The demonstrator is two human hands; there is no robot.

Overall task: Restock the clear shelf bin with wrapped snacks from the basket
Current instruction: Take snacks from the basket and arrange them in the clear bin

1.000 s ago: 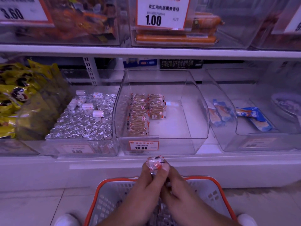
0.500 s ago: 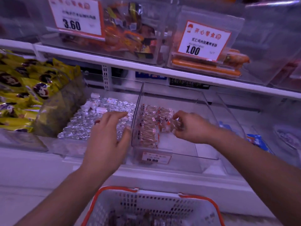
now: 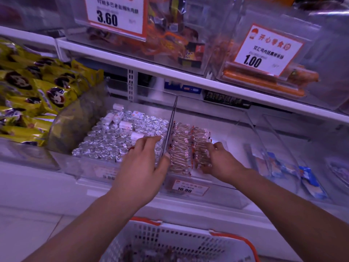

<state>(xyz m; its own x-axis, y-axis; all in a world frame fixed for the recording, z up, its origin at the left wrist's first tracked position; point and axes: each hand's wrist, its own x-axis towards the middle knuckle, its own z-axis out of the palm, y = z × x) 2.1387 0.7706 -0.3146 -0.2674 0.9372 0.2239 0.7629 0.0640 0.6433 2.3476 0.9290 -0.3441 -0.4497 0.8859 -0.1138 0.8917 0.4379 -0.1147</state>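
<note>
Clear shelf bin [image 3: 222, 129] | wrapped snack [image 3: 203, 163] now lowered inside by right hand [image 3: 221, 159], fingers curled | left hand [image 3: 143, 165] steadying wall, relaxed | restocking advanced

Bin [image 3: 243, 118]: clear hard plastic, smooth, glossy walls. Snacks [image 3: 181, 148]: clear crinkled film wrappers, shiny. Neighbouring sweets [image 3: 111, 140]: silver foil, bright, creased. Yellow packs [image 3: 28, 95]: glossy printed film. Basket [image 3: 170, 241]: white perforated plastic, matt, orange rim. Shelf [image 3: 188, 80]: smooth white painted metal, by look. Price tags [image 3: 264, 50]: paper behind clear plastic.
</note>
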